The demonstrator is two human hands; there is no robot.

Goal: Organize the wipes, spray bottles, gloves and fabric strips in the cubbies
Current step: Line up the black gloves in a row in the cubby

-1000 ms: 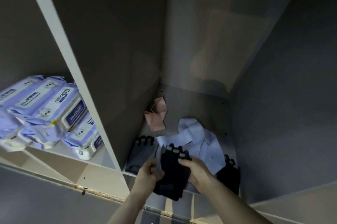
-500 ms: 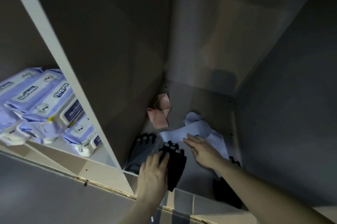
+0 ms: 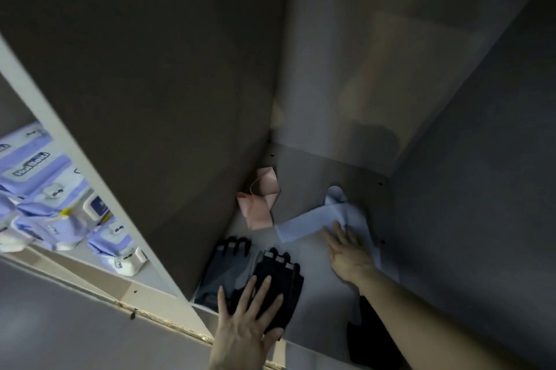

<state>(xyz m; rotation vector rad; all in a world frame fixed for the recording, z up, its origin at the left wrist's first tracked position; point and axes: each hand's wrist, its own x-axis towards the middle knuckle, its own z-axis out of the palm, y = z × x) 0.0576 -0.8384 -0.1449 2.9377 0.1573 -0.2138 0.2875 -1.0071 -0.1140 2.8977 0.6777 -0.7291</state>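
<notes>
Inside the right cubby, my left hand lies flat with straight fingers on a black glove at the shelf's front. A grey glove lies just left of it against the divider. My right hand reaches deeper and presses flat fingers on a pale blue fabric strip. A pink fabric strip sits crumpled near the back left corner. Another black glove lies partly hidden under my right forearm.
The left cubby holds several purple and white wipes packs in a pile. A white divider panel separates the two cubbies. The shelf's front edge runs below my left hand. Dark cubby walls close in behind and right.
Both hands let go of the black glove, which now lies on the shelf beside the grey one. My left hand flattened onto it and my right hand moved back onto the blue strip.
</notes>
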